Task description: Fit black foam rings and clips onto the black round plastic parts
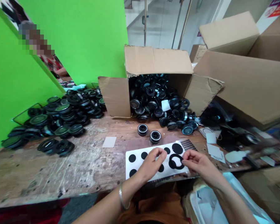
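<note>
A white sheet [138, 165] with rows of black round stickers lies at the bench's front edge, partly over a dark dotted mat [188, 145]. My right hand [198, 161] pinches the edge of a black ring [176, 155] over the sheet's right end. Above the middle of the sheet, my left hand [152, 160] has thumb and index finger pressed together; anything between them is too small to make out. Just behind the sheet stand two short round black parts, one [142, 129] to the left of the other [155, 137], each with a pale ring on top.
A cardboard box [114, 98] on its side spills many round black parts [151, 104]. More parts [70, 109] are heaped at the left by the green wall. A larger carton [245, 84] stands right. Paper squares [109, 142] and white scraps lie on the wooden bench [91, 168].
</note>
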Demonstrator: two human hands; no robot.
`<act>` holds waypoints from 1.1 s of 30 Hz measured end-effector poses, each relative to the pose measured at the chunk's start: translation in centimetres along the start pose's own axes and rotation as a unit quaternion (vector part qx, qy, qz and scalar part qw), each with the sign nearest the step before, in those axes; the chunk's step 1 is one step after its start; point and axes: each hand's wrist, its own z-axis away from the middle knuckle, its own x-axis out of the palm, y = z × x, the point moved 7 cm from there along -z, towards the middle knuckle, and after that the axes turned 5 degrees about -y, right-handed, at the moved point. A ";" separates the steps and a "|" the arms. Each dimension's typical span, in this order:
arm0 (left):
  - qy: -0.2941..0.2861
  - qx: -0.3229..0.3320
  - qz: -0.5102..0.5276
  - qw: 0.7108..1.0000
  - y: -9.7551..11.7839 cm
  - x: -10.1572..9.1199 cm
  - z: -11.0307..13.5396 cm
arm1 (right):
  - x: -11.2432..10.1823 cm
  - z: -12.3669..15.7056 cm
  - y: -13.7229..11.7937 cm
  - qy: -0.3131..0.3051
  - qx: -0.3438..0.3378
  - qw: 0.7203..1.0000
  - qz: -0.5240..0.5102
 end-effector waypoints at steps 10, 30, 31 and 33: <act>0.122 -0.134 0.243 0.953 -4.4 -9.4 8.5 | 7.1 -8.8 -3.8 0.098 -0.218 0.889 0.391; 0.293 -0.077 0.382 0.873 -6.2 -15.2 14.7 | 20.9 -9.3 -5.5 -0.107 -0.160 0.958 0.212; 0.286 -0.076 0.376 0.878 -6.0 -15.0 14.5 | 20.7 -9.5 -5.3 -0.114 -0.128 0.975 0.144; 0.272 -0.071 0.365 0.888 -5.5 -14.5 14.0 | 20.2 -9.7 -4.9 -0.113 -0.060 0.991 0.034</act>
